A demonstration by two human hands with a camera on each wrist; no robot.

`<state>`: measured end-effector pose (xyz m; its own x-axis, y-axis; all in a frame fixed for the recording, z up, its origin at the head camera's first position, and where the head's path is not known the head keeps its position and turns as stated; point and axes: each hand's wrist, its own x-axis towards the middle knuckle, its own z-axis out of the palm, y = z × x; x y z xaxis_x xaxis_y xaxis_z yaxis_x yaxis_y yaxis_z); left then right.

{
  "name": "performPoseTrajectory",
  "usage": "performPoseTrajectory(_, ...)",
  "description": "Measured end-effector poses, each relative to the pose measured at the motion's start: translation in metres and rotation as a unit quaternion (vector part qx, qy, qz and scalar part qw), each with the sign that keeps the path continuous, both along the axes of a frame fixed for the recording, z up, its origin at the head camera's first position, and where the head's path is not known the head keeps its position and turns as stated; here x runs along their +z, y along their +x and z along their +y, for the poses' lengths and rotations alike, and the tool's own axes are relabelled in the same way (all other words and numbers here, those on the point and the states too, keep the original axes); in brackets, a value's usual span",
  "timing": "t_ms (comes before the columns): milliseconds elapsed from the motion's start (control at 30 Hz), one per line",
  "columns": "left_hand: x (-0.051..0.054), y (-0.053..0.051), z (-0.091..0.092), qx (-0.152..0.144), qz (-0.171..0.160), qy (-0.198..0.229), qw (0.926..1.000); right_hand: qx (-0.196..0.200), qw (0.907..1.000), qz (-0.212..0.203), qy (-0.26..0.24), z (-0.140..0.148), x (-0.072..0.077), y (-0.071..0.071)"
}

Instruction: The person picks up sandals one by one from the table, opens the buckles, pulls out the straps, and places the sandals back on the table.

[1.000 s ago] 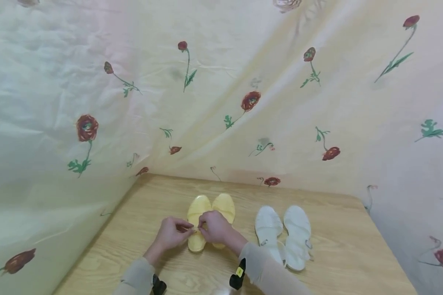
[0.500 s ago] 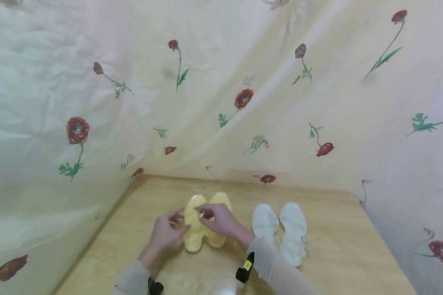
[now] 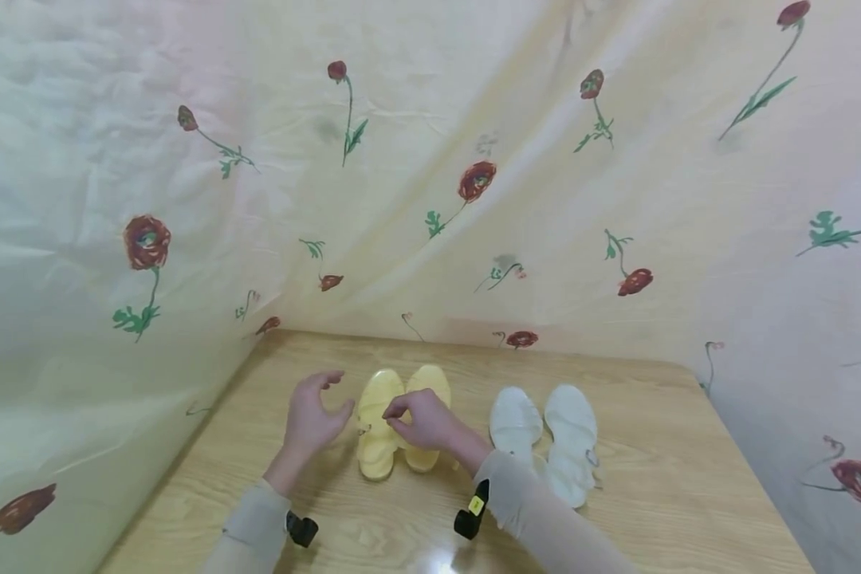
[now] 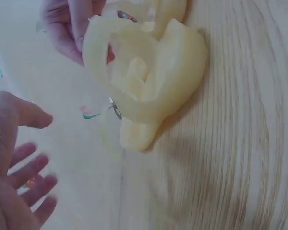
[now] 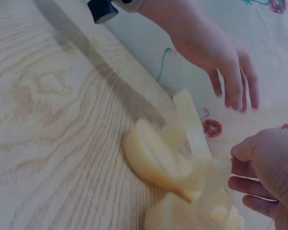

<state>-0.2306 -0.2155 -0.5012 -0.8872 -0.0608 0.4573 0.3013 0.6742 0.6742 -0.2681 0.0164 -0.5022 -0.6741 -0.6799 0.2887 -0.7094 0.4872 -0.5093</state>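
Note:
Two yellow sandals [image 3: 377, 458] lie side by side on the table, and their raised, translucent strap [image 4: 97, 45] shows in the left wrist view. A small metal buckle [image 4: 115, 108] sits at the outer side of the left one. My left hand [image 3: 312, 416] is off to the left of the pair, fingers spread and touching nothing. Over the sandals hangs my right hand [image 3: 425, 419], its thumb and index finger close together at the strap [image 5: 216, 177]; whether they pinch it cannot be told.
A pair of white sandals [image 3: 571, 446] lies to the right of the yellow pair. The wooden table [image 3: 660, 494] meets flowered cloth [image 3: 416, 263] behind and at both sides. Each wrist carries a black camera.
My left hand has drawn back to the left from the yellow sandal, and its fingers have spread. My right hand has shifted only slightly, its thumb and index finger closer together than half a second ago.

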Motion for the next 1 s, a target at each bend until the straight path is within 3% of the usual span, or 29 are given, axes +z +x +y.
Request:
performPoseTrajectory(167, -0.008, -0.003, 0.003, -0.084, -0.082, -0.037, 0.9924, -0.006, 0.9991, -0.017, 0.038, -0.014, 0.002, -0.002)
performPoseTrajectory(267, -0.015, -0.005, 0.004, -0.116, -0.108, -0.048, 0.9863, -0.021, 0.9973, -0.027, 0.065, -0.022, -0.002, -0.003)
performPoseTrajectory(367, -0.018, -0.007, 0.003, -0.135, -0.119, -0.056, 0.9819, -0.032, 0.9965, -0.037, 0.067, -0.027, -0.006, -0.004)
performPoseTrajectory(700, -0.018, -0.012, -0.002, -0.188, -0.151, -0.059, 0.9688, -0.024, 0.9971, -0.071, 0.009, -0.027, -0.009, -0.004)
performPoseTrajectory(867, -0.016, -0.018, -0.002, -0.215, -0.152, -0.07, 0.9622, -0.025, 0.9977, -0.063, 0.002, -0.025, -0.01, -0.004)
performPoseTrajectory(1000, -0.017, -0.022, -0.004, -0.217, -0.159, -0.07, 0.9607, -0.033, 0.9978, -0.058, 0.006, -0.022, -0.01, -0.003)
